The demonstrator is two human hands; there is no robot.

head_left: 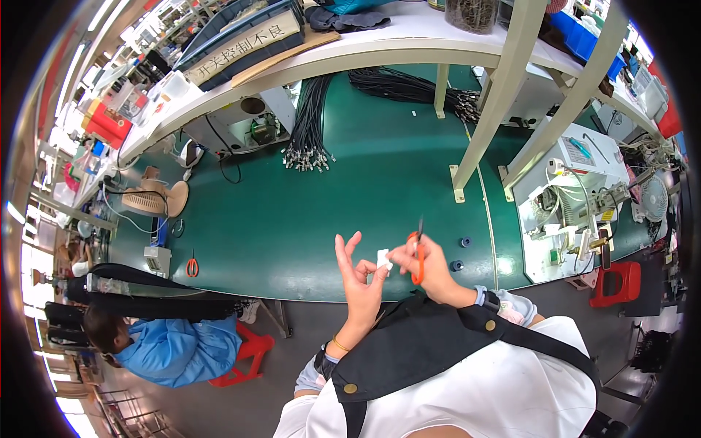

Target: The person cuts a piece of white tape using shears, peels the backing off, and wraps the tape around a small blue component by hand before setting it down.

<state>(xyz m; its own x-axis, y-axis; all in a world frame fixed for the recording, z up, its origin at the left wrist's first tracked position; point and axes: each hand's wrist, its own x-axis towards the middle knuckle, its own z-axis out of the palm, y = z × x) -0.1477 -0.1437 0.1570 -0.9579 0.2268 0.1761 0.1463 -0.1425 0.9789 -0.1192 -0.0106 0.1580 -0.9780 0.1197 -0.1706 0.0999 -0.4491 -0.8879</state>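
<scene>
My left hand is raised over the near edge of the green table, its thumb at a small flat white piece, with two fingers stretched up and away. My right hand faces it from the right, wrapped round orange-handled scissors whose dark blades point away from me. The fingertips of my right hand also reach the white piece's right side. Exactly which fingers carry the piece is partly hidden.
On the green table lie two dark spools, bundles of black cables and another orange-handled pair of scissors. A beige fan stands left, a machine right. Shelf posts rise ahead. A person in blue sits left.
</scene>
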